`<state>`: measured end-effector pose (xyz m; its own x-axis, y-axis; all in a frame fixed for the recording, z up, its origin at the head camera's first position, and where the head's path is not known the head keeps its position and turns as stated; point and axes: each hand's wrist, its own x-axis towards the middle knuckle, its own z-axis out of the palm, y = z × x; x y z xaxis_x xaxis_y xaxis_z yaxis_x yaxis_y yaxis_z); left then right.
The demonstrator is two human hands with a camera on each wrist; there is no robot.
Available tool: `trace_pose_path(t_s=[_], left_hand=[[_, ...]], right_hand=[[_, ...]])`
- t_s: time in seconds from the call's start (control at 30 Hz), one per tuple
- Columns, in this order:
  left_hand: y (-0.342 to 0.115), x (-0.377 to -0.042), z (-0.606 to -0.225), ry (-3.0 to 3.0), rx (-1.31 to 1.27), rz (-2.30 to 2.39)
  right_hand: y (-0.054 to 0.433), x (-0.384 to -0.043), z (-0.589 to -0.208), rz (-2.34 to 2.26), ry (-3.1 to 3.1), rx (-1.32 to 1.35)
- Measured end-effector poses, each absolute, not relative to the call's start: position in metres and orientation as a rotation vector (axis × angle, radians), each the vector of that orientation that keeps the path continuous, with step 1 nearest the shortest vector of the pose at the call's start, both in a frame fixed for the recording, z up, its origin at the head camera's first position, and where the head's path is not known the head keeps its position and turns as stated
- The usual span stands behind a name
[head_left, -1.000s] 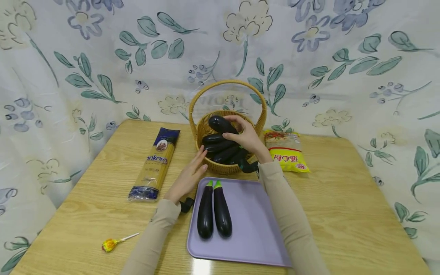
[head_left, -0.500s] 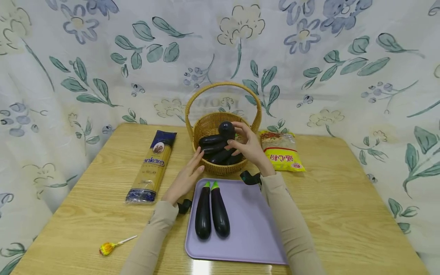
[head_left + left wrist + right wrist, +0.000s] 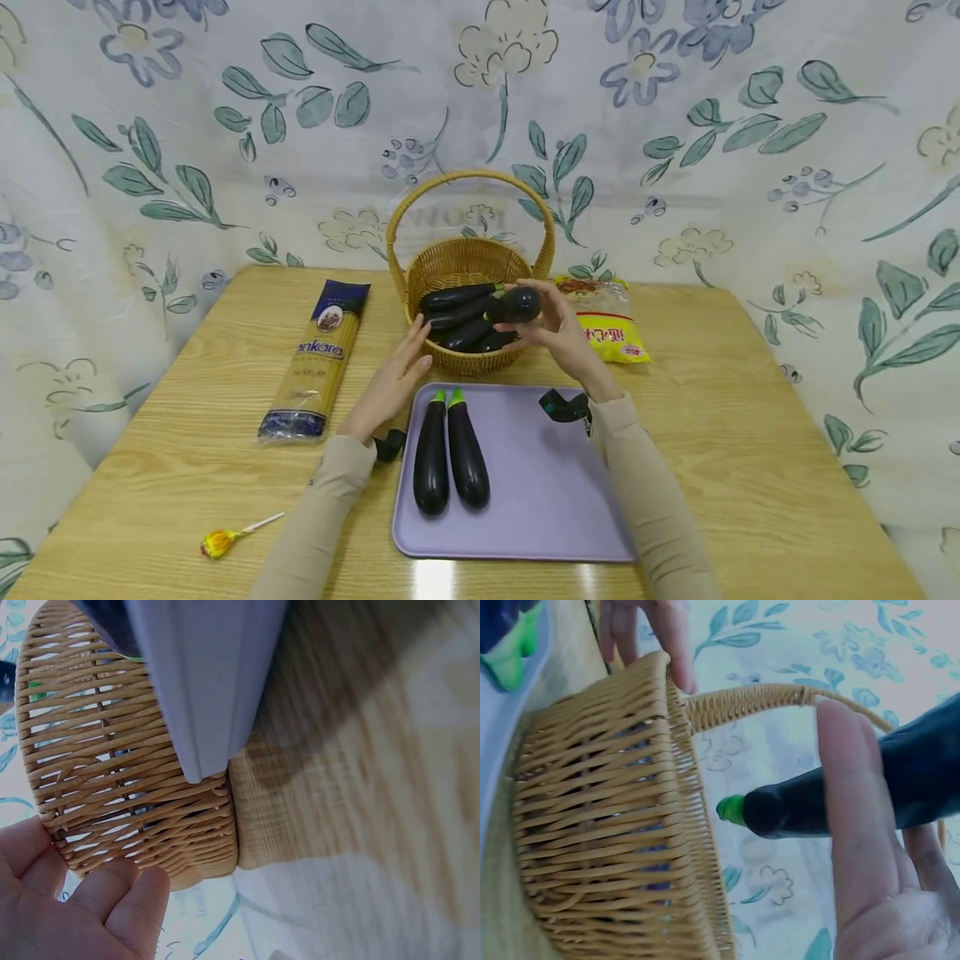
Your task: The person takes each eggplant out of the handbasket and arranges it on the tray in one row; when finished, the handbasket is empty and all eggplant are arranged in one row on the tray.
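Observation:
My right hand (image 3: 566,333) pinches an eggplant (image 3: 519,305) between fingers and thumb, over the right side of the wicker basket (image 3: 480,362). Its round end faces the head camera; in the right wrist view its green stem end (image 3: 733,810) stands just above the rim. Several more eggplants (image 3: 453,298) lie in the basket. With fingers extended, my left hand (image 3: 386,383) touches the basket's left front rim; the left wrist view shows its fingertips against the weave. Two eggplants, one left (image 3: 431,458) and one right (image 3: 468,458), lie side by side on the lilac tray (image 3: 547,475), green stems toward the basket.
A pack of spaghetti (image 3: 315,362) lies left of the basket. Behind my right hand is a yellow bag of dry food (image 3: 611,333). A lollipop (image 3: 220,543) sits at the table's front left. The basket's tall handle (image 3: 472,175) arches overhead, before a floral curtain (image 3: 300,208).
My right hand has carried the eggplant rightward, from above the basket's middle to its right side, turning its round end toward the head camera. My left hand has stayed at the rim.

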<state>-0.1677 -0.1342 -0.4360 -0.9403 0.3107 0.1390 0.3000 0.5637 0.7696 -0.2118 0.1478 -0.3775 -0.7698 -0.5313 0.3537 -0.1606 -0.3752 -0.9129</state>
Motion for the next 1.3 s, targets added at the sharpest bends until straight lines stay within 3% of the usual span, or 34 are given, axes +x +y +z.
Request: trace_pose_path(t_s=[0.3,0.57,0.83,1.3], left_hand=[[-0.138,-0.172,-0.433,2.775,0.542,1.352],[-0.135,-0.171,-0.431,2.771,0.56,1.357],[-0.134,-0.17,-0.432,2.775,0.554,1.358],[-0.134,-0.169,-0.435,2.778,0.524,1.348]], right_hand=[[0.163,-0.192,-0.39,-2.05,1.606,-1.11],[0.171,-0.175,-0.395,-1.926,1.779,-1.049],[0.174,-0.163,-0.398,-2.027,1.746,-0.814],[0.181,-0.142,-0.406,-1.892,2.0,-0.879]])
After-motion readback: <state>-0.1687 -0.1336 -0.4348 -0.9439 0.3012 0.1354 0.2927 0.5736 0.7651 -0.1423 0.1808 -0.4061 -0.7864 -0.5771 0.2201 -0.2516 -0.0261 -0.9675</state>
